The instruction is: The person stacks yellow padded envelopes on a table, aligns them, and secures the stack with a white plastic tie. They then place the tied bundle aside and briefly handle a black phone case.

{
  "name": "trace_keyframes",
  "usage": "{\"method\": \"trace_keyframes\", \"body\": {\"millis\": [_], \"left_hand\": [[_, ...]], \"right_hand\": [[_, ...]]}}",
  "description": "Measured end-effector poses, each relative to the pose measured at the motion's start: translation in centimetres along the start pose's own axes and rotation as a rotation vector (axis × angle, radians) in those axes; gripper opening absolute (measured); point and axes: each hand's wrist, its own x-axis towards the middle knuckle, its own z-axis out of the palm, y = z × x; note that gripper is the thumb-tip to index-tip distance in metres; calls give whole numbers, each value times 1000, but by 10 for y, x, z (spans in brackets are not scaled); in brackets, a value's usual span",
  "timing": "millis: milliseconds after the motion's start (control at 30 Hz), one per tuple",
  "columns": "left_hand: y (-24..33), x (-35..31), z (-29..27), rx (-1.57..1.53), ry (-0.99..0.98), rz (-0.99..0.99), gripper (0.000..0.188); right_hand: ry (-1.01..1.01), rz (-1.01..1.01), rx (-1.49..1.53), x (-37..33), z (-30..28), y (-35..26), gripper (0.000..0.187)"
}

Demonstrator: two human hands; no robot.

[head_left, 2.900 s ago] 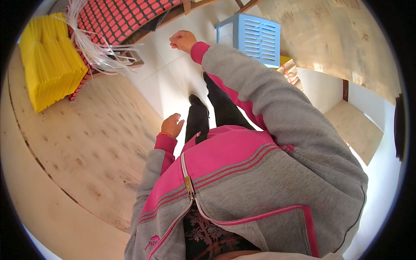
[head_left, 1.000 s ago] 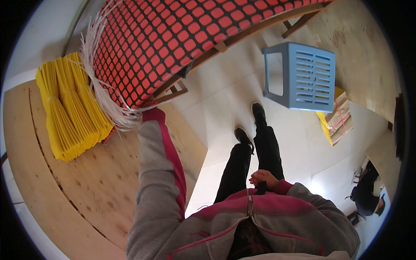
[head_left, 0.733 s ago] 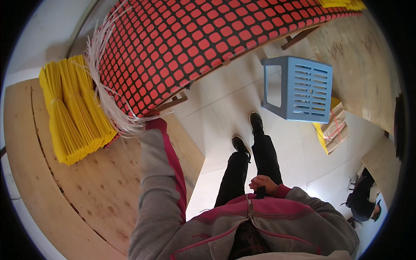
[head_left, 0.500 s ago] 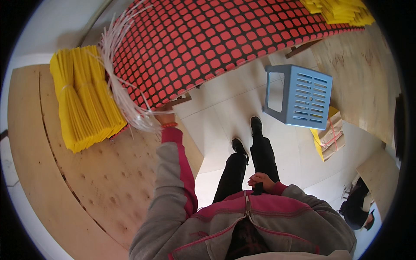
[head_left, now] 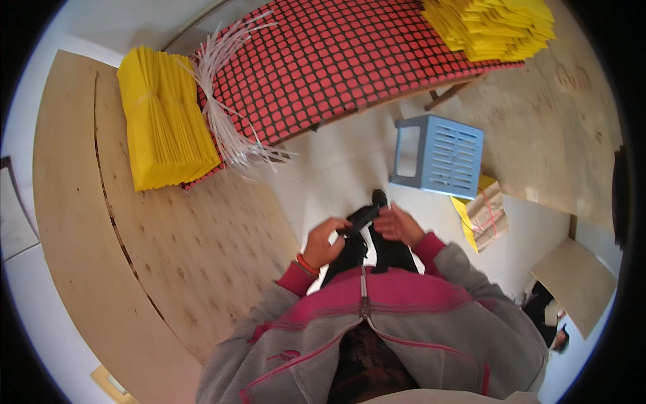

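In front of my body, my left hand, with an orange-red bracelet at the wrist, has its thumb and fingers closed on one end of a small black object. My right hand holds the other end, its fingers fairly straight. Which kind of object it is cannot be made out against my dark trousers. Ahead and to the left, a bundle of thin whitish plastic ties lies across the edge of the red-and-black patterned table. Tied stacks of yellow paper envelopes stand left of the ties.
A wooden board table fills the left side. A blue plastic stool stands on the floor, a brown-and-yellow package beside it. More yellow envelopes lie at the far right. Another person is at the lower right.
My left hand has left the ties and come back to my front, meeting the black object. My right hand has risen forward from my waist. The view has shifted.
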Motion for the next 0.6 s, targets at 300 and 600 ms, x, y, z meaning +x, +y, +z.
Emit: {"method": "trace_keyframes", "body": {"millis": [300,600], "left_hand": [[134,68,-76,38,37,540,28],[215,57,-105,-475,-38,434,17]], "right_hand": [[-409,-782,-448,-151,126,-148,52],[-354,-1347,-656,-248,191,-157,64]]}}
